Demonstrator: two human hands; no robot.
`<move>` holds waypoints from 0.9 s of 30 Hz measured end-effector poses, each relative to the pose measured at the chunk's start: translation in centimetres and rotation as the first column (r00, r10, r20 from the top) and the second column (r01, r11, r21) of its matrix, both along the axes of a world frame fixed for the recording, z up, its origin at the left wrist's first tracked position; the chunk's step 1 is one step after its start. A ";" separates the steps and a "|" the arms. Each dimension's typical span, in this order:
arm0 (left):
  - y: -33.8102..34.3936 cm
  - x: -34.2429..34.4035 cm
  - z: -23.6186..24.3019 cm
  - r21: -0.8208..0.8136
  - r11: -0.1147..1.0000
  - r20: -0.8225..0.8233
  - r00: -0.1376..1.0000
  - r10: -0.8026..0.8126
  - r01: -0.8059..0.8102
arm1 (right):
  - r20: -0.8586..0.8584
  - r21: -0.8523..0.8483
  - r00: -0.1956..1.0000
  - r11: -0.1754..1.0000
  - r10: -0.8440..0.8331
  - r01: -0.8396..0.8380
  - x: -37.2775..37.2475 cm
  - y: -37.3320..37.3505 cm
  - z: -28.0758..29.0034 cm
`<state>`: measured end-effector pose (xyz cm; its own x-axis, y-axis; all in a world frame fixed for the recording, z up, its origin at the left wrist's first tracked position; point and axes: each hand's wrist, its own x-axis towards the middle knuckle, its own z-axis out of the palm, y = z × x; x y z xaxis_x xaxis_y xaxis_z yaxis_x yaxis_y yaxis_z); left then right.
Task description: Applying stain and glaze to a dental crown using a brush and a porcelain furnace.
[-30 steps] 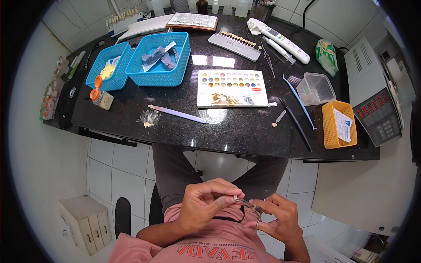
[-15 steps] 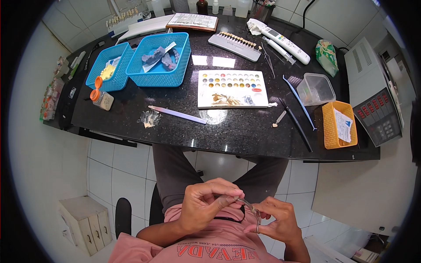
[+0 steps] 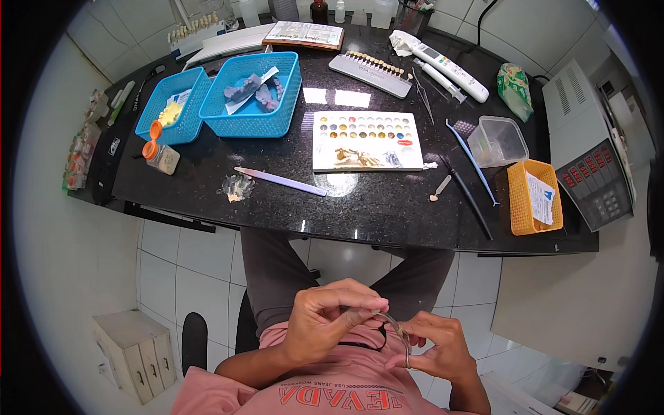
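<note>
Landmark: white paint palette (image 3: 367, 143), mid-bench. Left hand (image 3: 321, 321) and right hand (image 3: 440, 344) both on its near side, past the bench edge, above the lap. Between them: curved metal instrument (image 3: 396, 326). Left fingers pinched on its upper tip; whether a small piece sits in that pinch, cannot tell. Right fingers gripping its lower end.

Stage, my reading: mid-handling, instrument in use, nothing set down as finished. What remains cannot be told.

Surface: dark, speckled, glossy bench (image 3: 290, 214). Left of palette: lilac spatula (image 3: 282, 181), crumbly scraps (image 3: 237, 187), open orange-capped jar (image 3: 164, 160), larger blue basket (image 3: 250, 125). Behind palette: tooth shade guide (image 3: 369, 74). Right of palette: black-handled tool (image 3: 472, 203), yellow basket (image 3: 523, 200), pale machine (image 3: 593, 181).

Room: white tiled floor (image 3: 200, 256); pale drawer unit (image 3: 119, 346) well to palette's near left.
</note>
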<state>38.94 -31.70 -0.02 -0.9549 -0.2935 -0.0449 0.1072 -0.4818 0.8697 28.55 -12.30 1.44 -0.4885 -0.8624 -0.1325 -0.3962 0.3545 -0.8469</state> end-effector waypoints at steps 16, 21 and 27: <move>0.1 -0.7 0.1 0.233 0.972 0.030 0.999 0.012 -0.019 | -0.087 -0.025 0.993 0.996 -0.086 0.084 0.4 -1.4 -0.8; 0.7 -1.0 -1.0 -0.147 0.989 0.165 0.986 0.000 0.025 | -0.340 -0.067 0.928 0.989 -0.150 0.135 1.0 -3.3 -1.6; -0.1 -2.0 -2.0 -0.361 0.916 0.031 0.979 0.203 -0.178 | -0.320 -0.080 0.926 0.980 -0.199 0.183 1.3 -5.9 -0.8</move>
